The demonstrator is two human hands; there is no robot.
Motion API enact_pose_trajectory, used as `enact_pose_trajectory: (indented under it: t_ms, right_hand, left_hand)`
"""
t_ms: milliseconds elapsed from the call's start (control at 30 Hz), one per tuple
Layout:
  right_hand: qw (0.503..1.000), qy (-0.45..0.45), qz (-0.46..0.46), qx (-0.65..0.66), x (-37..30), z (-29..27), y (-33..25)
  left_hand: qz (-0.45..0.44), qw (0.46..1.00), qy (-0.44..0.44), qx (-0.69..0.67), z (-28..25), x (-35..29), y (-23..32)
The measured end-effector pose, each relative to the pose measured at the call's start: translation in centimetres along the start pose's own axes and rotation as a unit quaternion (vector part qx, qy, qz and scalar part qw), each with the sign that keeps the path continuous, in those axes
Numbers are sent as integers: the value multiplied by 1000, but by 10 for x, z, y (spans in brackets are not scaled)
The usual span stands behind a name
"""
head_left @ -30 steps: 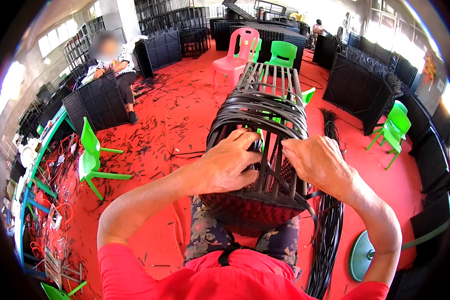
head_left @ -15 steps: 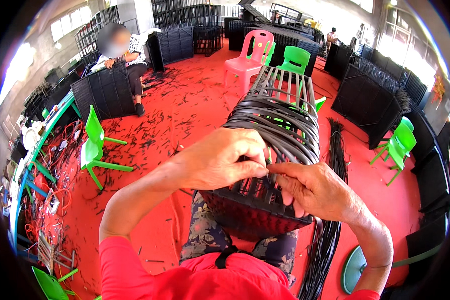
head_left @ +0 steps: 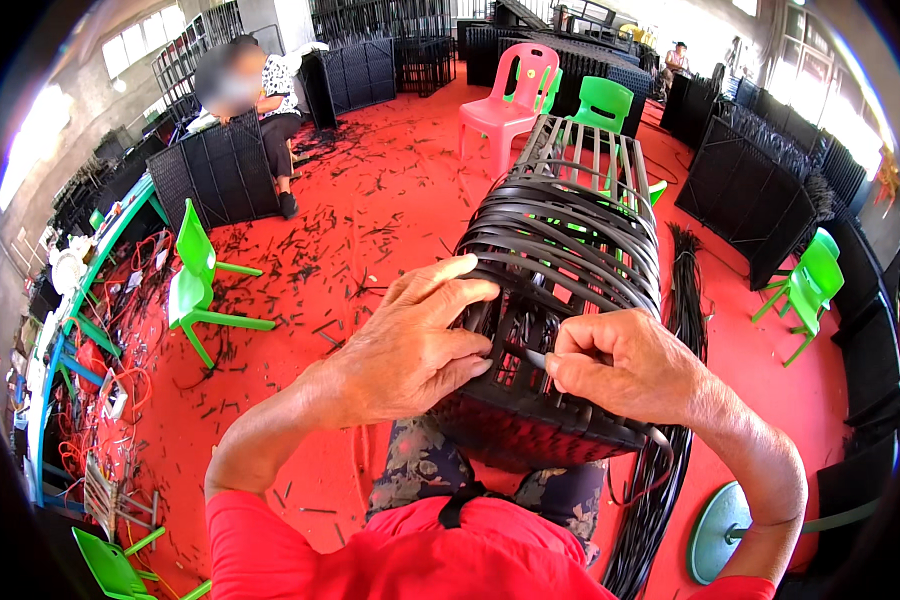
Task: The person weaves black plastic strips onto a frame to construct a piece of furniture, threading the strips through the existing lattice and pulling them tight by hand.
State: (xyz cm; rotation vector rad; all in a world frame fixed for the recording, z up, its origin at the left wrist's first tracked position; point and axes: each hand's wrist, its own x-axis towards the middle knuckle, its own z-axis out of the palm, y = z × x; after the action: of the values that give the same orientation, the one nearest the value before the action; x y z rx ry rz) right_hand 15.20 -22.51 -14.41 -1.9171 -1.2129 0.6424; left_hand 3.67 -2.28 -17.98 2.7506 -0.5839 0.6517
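In front of my lap stands a long black frame [head_left: 530, 435], partly woven, with slats running away from me. Loose loops of black plastic strip [head_left: 560, 230] are wound around its middle. My left hand [head_left: 410, 345] lies at the frame's left edge, fingers spread, the upper ones touching the strips. Over the right part of the near end, my right hand [head_left: 625, 365] is closed in a pinch on the end of a dark flat strip [head_left: 526, 353], which runs left between the slats. A length of strip also curves down at the frame's right corner.
A long bundle of black strips [head_left: 660, 500] lies on the red floor to my right. Green chairs [head_left: 195, 285] and a red chair [head_left: 507, 100] stand around. At the left a person sits by a black woven panel [head_left: 215, 178]. A green round base [head_left: 715, 530] is at lower right.
My hands were together over the frame and are now apart. The left has moved left and its fingers have spread; the right has drawn slightly lower, pinching a strip end. The view has shifted slightly.
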Motion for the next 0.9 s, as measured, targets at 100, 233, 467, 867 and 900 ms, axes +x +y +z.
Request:
enact_pose_trajectory:
  t_ms: [100,233,467,867,900]
  right_hand:
    - [997,-15,-15,-80,1,-1,1]
    - [992,8,-39,-118,5,7,5]
    - [994,24,-10,-103,3,10,-1]
    - [998,27,29,-52,17,10,-20]
    - [998,6,49,-33,21,12,-22]
  left_hand:
    - [2,999,-38,-38,9,3,-13]
    - [35,995,-35,-86,27,3,-30]
    - [-64,956,-30,-284,18,2,-38]
    - [-231,763,84,-598,5,-35,-28]
    - [-227,756,93,-607,6,-35,-26]
